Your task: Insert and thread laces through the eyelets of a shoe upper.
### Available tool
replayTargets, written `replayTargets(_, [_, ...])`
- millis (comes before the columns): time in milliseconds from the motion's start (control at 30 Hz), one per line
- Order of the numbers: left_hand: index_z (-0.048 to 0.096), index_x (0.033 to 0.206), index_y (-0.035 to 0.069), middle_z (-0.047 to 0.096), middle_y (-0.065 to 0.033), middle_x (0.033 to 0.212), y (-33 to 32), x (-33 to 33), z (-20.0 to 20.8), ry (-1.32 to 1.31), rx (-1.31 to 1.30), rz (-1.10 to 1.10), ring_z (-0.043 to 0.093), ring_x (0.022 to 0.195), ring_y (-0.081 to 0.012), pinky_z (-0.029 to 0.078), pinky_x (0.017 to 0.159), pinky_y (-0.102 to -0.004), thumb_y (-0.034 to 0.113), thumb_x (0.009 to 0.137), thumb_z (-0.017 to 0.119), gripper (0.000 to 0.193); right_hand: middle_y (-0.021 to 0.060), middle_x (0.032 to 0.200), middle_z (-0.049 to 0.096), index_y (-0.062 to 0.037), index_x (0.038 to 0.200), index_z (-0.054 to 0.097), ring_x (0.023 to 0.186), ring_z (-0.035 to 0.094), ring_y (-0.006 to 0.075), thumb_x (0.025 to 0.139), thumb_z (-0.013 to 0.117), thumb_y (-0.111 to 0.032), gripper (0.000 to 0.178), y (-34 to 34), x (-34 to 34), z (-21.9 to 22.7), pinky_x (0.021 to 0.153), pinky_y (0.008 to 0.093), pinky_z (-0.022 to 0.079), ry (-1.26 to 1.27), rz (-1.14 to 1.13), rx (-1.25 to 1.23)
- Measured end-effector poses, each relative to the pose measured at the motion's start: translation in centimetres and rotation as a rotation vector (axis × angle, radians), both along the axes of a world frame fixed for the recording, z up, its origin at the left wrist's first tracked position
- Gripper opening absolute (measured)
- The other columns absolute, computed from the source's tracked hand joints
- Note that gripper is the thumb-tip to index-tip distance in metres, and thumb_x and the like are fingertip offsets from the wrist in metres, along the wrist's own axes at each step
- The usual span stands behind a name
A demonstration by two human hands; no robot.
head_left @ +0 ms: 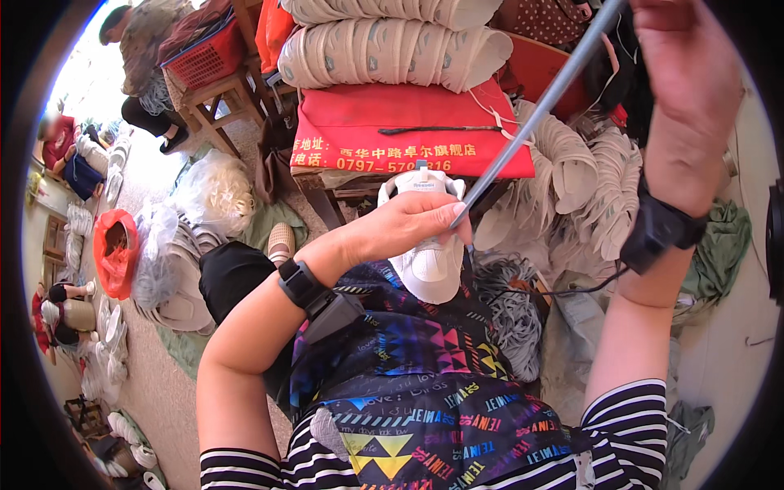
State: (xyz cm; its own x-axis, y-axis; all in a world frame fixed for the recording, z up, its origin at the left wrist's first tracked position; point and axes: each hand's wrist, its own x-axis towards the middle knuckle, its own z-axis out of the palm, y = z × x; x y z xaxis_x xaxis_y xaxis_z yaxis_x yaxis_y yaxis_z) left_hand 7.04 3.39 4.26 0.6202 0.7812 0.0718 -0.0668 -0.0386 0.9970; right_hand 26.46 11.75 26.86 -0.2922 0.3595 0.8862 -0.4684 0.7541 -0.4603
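Over the apron (408, 351) on the person's lap sits a white shoe (430, 276), its toe toward the body and its heel end by the edge of a small table (314, 200), a position that probably keeps it within easy reach of both hands. The left hand (400, 229) lies across the middle of the shoe with its thumb and fingers closed on a grey lace (535, 122), likely to control it close to the shoe. From there the lace runs up to the right in a straight line and leaves the top of the view, which suggests that it is under tension. The right hand (690, 73) is raised beside that upper stretch, but its fingertips are cut off, so I cannot tell how far open it is or whether it grips the lace. On the table's red cloth (367, 114) lies a thin dark stick (441, 129), handy just beyond the shoe; rows of pale shoe parts (392, 57) are nested behind it, perhaps to save room. A heap of grey laces (518, 331) lies to the right of the lap, apparently for quick picking.
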Motion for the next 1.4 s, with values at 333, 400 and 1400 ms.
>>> replayTargets(333, [0.056, 0.085, 0.007, 0.045, 0.0048, 0.072, -2.9, 0.5, 8.9, -0.412, -0.142, 0.342, 0.036, 0.063, -0.0067, 0.031, 0.058, -0.0226, 0.032, 0.103, 0.047, 0.032, 0.0043, 0.091, 0.059, -0.0048, 0.103, 0.063, 0.079, 0.059, 0.014, 0.087, 0.065, -0.011, 0.018, 3.1, 2.9, -14.4, 0.073, 0.0292, 0.05, -0.735, -0.632, -0.09])
replayTargets(400, [0.055, 0.085, 0.006, 0.045, 0.0044, 0.07, -1.9, -0.2, 8.9, -0.313, -0.092, 0.466, 0.035, 0.06, -0.0063, 0.03, 0.056, -0.0232, 0.031, 0.103, 0.047, 0.031, 0.0114, 0.086, 0.057, -0.0049, 0.09, 0.061, 0.083, 0.058, 0.0269, 0.08, 0.066, -0.011, 0.013, 0.6, 2.8, -17.3, 0.075, 0.037, 0.048, -1.072, -0.331, 0.049])
replayTargets(1400, [0.062, 0.101, 0.004, 0.057, 0.001, 0.081, -0.3, -7.7, 4.4, -0.667, -0.234, 1.138, 0.047, 0.069, -0.0102, 0.036, 0.065, -0.0227, 0.026, 0.098, 0.052, 0.025, -0.0001, 0.077, 0.058, -0.0013, 0.099, 0.062, 0.071, 0.056, 0.0085, 0.101, 0.046, -0.016, 0.021, -0.4, 0.1, -20.8, 0.081, 0.0298, 0.052, -0.196, 0.263, -1.054])
